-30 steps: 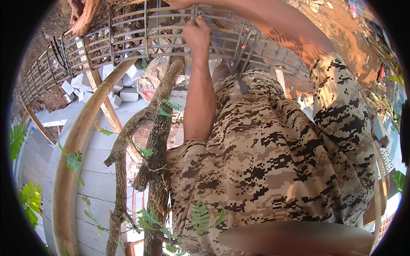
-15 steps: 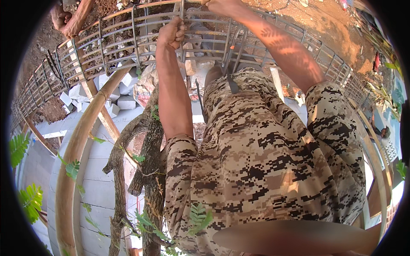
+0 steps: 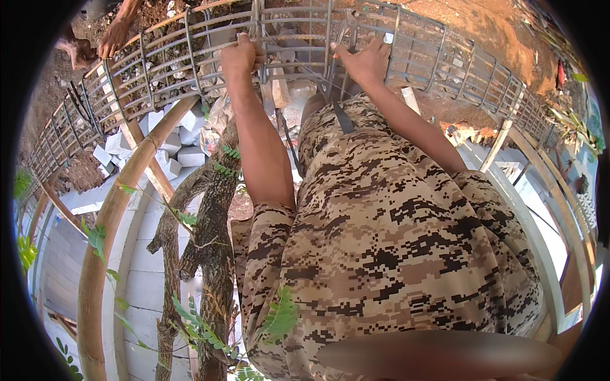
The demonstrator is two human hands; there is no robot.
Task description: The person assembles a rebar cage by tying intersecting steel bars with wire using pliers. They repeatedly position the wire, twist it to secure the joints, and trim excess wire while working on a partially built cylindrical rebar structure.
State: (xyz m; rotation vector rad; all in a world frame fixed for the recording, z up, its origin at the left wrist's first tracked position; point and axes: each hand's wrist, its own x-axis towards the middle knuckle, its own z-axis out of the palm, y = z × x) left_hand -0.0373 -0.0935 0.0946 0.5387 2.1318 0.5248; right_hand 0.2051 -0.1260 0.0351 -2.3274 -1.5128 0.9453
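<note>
My left hand (image 3: 241, 60) is closed around a bar of the long rebar cage (image 3: 292, 37) running across in front of me. Close to the middle of the cage is my right hand (image 3: 368, 62), its thumb and fingers apart. Between that thumb and the fingers stands a slim metal tool (image 3: 347, 30) that looks like pincers, against the bars; whether the hand touches it is hard to tell. A small orange spot shows beside the thumb. Thin wire ends lie about the bars between my hands. A dark strap (image 3: 344, 118) hangs at my shirt.
Another person's hands (image 3: 113, 39) rest at the cage's far left. Bamboo poles (image 3: 117, 209) and a forked tree trunk (image 3: 213, 247) rise at my left, beside pale blocks (image 3: 171, 143). Wooden posts (image 3: 497, 145) stand on the right. Reddish soil (image 3: 438, 19) lies beyond the cage.
My right hand has come back from the cage's far edge, toward me and to the right, beside the tool. My left hand has shifted slightly left and stays on the cage.
</note>
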